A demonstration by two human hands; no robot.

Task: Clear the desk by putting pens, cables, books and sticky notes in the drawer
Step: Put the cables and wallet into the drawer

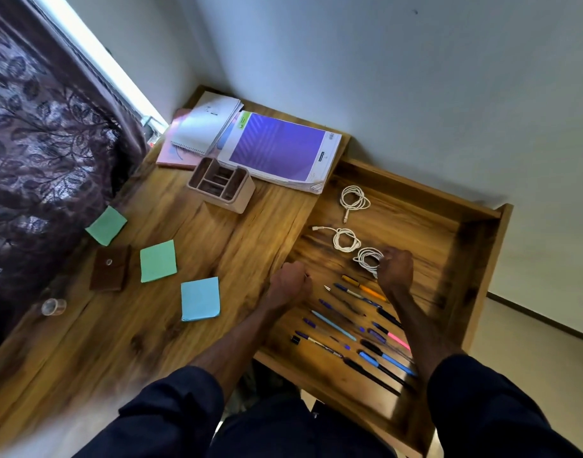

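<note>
The wooden drawer point(475, 246) stands pulled out to the right of the desk point(171, 325). Inside it my right hand point(395, 271) grips a coiled white cable point(367, 259). Two more white cable coils point(347, 239) point(354, 198) lie further back in the drawer. Several pens point(359, 328) lie in rows at the drawer's near end. My left hand point(290, 284) is curled into a fist at the drawer's left edge; nothing shows in it. On the desk lie two green sticky pads point(158, 261) point(106, 225), a blue pad point(200, 299) and a purple-covered book point(276, 148).
An empty beige pen organiser point(222, 183) stands in front of the books. A spiral notebook point(205, 125) lies on a pink book point(172, 150) at the back. A brown pouch point(110, 267) and a small clear cup point(53, 306) sit near the left edge, by a curtain point(42, 143).
</note>
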